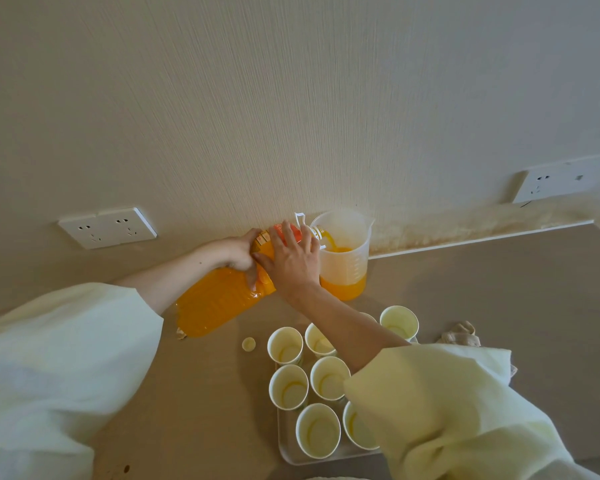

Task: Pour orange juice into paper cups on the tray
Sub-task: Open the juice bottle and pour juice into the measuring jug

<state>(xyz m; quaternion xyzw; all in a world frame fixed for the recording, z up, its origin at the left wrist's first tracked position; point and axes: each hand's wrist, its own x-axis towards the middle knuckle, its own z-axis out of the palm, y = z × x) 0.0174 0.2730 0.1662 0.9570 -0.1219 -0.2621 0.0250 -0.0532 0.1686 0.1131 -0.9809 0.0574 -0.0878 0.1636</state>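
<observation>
The right sleeve hid the tray's right side and parts of two paper cups there; the forearm covered most of another at its far end.

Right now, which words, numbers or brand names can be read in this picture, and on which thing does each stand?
Nothing can be read.
Label on the bottle: print too blurred to read.
Jug: scale marks, figures too small to read.
Paper cups, wall sockets: no text shows.

no text can be read: the juice bottle label and measuring jug marks are too blurred.
</observation>
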